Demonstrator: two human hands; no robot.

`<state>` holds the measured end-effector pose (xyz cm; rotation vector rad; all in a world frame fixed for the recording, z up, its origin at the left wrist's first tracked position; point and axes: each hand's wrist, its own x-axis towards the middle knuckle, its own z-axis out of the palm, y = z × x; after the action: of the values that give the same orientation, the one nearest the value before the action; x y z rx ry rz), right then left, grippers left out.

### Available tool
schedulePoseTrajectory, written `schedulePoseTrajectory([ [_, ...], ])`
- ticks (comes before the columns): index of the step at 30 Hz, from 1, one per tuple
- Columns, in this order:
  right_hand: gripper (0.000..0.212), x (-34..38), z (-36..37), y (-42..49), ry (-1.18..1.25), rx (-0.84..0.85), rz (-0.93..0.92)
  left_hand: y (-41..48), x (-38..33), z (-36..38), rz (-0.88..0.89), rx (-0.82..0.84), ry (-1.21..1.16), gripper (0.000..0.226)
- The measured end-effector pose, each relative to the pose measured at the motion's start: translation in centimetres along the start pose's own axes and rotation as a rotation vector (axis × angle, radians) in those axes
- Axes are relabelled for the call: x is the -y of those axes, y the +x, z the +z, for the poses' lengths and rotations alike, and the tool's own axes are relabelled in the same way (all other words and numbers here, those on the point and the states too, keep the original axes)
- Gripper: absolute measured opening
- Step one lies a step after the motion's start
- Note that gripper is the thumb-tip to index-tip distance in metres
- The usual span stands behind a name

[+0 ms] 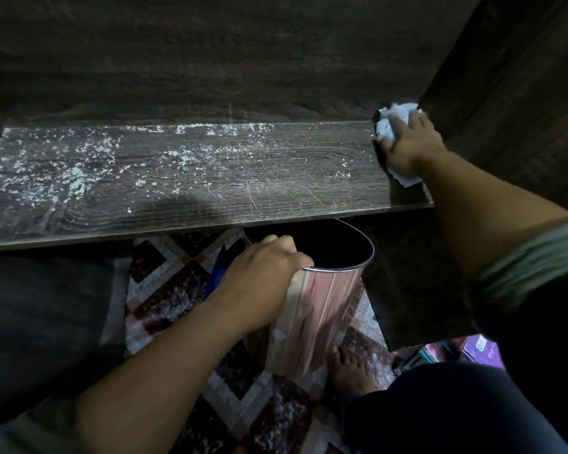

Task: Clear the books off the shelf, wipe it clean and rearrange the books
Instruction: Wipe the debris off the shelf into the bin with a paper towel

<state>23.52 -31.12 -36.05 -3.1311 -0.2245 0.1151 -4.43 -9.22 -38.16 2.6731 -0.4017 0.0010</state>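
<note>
So, right hand (410,142) clenched round a cloth (391,124), far right corner of the shelf (276,191), white dust (79,172) off to its left, left hand (263,267) gripping a shiny bin (315,306) by the rim, just under the front edge, books (466,350) on the floor.

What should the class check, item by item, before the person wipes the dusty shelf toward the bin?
1. Books off the dark wooden shelf: ok, none on it.
2. Wiper in hand: ok, the right hand grips a crumpled white cloth at the shelf's right end.
3. Catcher in place: ok, the left hand grips the rim of the shiny metal bin, its mouth just below the shelf's front edge.
4. Shelf clean: not ok, white specks cover its left and middle.
5. Room inside the bin: cannot tell, its inside is dark.
</note>
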Motion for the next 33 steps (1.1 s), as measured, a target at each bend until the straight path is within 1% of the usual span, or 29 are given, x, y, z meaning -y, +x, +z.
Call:
schedulePoseTrajectory([
  [1, 0.065, 0.4, 0.3, 0.0, 0.053, 0.0, 0.026, 0.0, 0.0, 0.0, 0.001, -0.005, 0.005, 0.037],
  [4, 0.05, 2.1, 0.1, -1.2, 0.119, -0.124, 0.03, 0.1, 0.0, 0.0, -0.012, 0.0, 0.007, 0.037],
  [7, 0.04, 3.8, 0.5, -3.3, 0.344, -0.217, -0.136, 0.2, 0.0, 0.0, -0.006, -0.002, -0.001, 0.041],
  [9, 0.041, 4.2, 0.8, -4.1, 0.422, -0.328, -0.171, 0.1, -0.1, 0.0, -0.005, 0.006, -0.006, 0.04],
  [11, 0.047, 4.0, -0.2, -3.8, 0.322, -0.494, -0.105, 0.0, -0.1, -0.1, -0.001, -0.002, -0.012, 0.038],
  [12, 0.051, 3.4, -0.7, -3.4, 0.231, -0.48, -0.033, -0.1, -0.1, -0.2, 0.001, -0.008, -0.01, 0.038],
  [13, 0.056, 2.6, -1.0, -2.8, 0.127, -0.388, 0.03, -0.1, -0.1, -0.2, -0.002, -0.008, -0.008, 0.037],
  [15, 0.067, 1.1, -0.9, -1.7, -0.027, -0.136, 0.063, -0.3, -0.1, -0.2, -0.015, 0.002, -0.006, 0.036],
  [16, 0.07, 0.7, -0.6, -1.3, -0.046, -0.039, 0.05, -0.4, 0.0, -0.2, -0.018, 0.002, 0.0, 0.036],
  [17, 0.072, 0.7, -0.2, -1.0, -0.004, 0.01, 0.042, -0.4, 0.0, -0.2, -0.015, -0.003, 0.004, 0.037],
  [18, 0.07, 0.9, 0.0, -0.7, 0.074, 0.019, 0.054, -0.4, 0.1, -0.1, -0.011, -0.01, 0.007, 0.038],
  [20, 0.06, 1.4, -0.3, -0.5, 0.165, -0.028, 0.081, -0.4, 0.0, -0.1, -0.005, -0.014, 0.007, 0.038],
  [23, 0.035, 0.9, -1.8, -0.4, 0.276, -0.027, 0.022, -0.3, 0.1, 0.0, 0.002, -0.018, 0.005, 0.037],
  [25, 0.021, 0.0, -3.1, -0.2, 0.272, -0.016, -0.007, -0.3, 0.2, 0.1, 0.002, -0.028, 0.004, 0.036],
  [26, 0.02, -0.3, -3.7, -0.1, 0.23, -0.075, -0.022, -0.3, 0.3, 0.1, 0.003, -0.03, -0.001, 0.035],
  [27, 0.027, -0.4, -4.0, 0.2, 0.15, -0.177, -0.043, -0.3, 0.2, 0.1, 0.004, -0.031, -0.004, 0.035],
  [28, 0.038, -0.3, -4.2, 0.3, 0.07, -0.255, -0.038, -0.3, 0.2, 0.2, 0.008, -0.033, -0.003, 0.034],
  [29, 0.049, -0.1, -4.1, 0.3, 0.015, -0.272, -0.004, -0.3, 0.2, 0.2, 0.014, -0.035, -0.002, 0.034],
  [30, 0.058, 0.1, -3.5, 0.4, -0.013, -0.217, 0.021, -0.2, 0.2, 0.3, 0.019, -0.036, -0.001, 0.034],
  [31, 0.064, 0.4, -2.7, 0.3, -0.001, -0.117, 0.029, -0.2, 0.1, 0.3, 0.019, -0.037, 0.002, 0.035],
  [32, 0.066, 0.7, -1.8, 0.4, 0.062, -0.022, 0.032, -0.1, 0.1, 0.4, 0.017, -0.038, 0.005, 0.035],
  [33, 0.064, 1.0, -1.0, 0.3, 0.117, 0.024, 0.024, -0.1, 0.1, 0.5, 0.016, -0.041, 0.009, 0.036],
])
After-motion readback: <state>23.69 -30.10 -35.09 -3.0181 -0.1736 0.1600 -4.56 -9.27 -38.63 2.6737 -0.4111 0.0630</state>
